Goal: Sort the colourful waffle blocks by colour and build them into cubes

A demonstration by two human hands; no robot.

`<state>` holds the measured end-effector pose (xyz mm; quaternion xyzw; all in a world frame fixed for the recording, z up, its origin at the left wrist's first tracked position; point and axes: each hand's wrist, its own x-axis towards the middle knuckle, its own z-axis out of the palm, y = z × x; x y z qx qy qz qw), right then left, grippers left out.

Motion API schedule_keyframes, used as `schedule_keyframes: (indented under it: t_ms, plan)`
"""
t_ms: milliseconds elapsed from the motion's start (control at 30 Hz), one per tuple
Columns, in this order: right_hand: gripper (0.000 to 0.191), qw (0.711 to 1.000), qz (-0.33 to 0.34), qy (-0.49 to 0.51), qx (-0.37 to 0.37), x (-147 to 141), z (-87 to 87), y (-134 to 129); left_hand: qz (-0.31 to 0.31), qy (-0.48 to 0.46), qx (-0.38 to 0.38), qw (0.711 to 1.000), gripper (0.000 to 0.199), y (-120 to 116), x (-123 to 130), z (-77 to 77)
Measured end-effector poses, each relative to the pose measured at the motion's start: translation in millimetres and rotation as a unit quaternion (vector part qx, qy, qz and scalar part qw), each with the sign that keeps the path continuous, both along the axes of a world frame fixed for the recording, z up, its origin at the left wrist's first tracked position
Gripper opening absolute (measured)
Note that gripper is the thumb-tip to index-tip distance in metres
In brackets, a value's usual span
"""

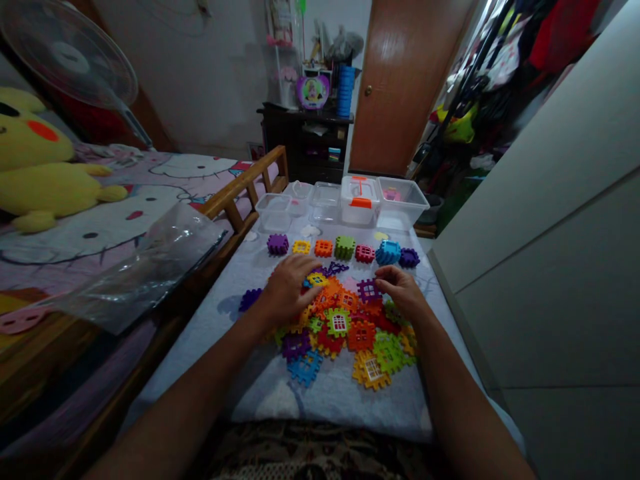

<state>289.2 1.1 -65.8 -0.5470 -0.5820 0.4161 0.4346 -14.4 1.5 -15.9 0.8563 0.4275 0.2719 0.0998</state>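
A heap of colourful plastic interlocking building tiles (338, 322) with notched edges and window patterns lies on the cloth before me. My left hand (289, 288) rests over the heap's left side, thumb and fingers apart around a yellow window tile (317, 280); no firm hold shows. At the heap's right, my right hand (404, 291) pinches the edge of a purple window tile (369, 291) between thumb and fingers. Behind the heap runs a row of sorted tiles, among them a purple stack (278, 245), a green stack (345, 247) and a light blue stack (388, 252).
Clear plastic containers (274, 212) line the table's far end, beside a lidded box with orange latches (360, 200). A wooden bed rail (245, 183) runs along the left, with a plastic bag (150, 267) near it. A pale cabinet (545, 220) flanks the right side.
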Motion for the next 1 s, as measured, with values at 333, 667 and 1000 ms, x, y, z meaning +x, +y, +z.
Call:
schedule_keyframes:
  t_ms: [333, 667, 1000]
  plan:
    - [0.038, 0.994, -0.006, 0.101, -0.037, -10, 5.5, -3, -0.059, 0.096, -0.02, 0.993, 0.041, -4, 94, -4.2]
    - [0.037, 0.985, 0.042, 0.163, -0.047, -15, 10.5, -8, -0.033, 0.174, -0.033, 0.984, 0.036, -13, 97, 2.2]
    - [0.032, 0.994, 0.021, 0.098, -0.052, 0, 10.6, -5, 0.014, 0.058, -0.049, 0.997, 0.049, 42, -10, 23.0]
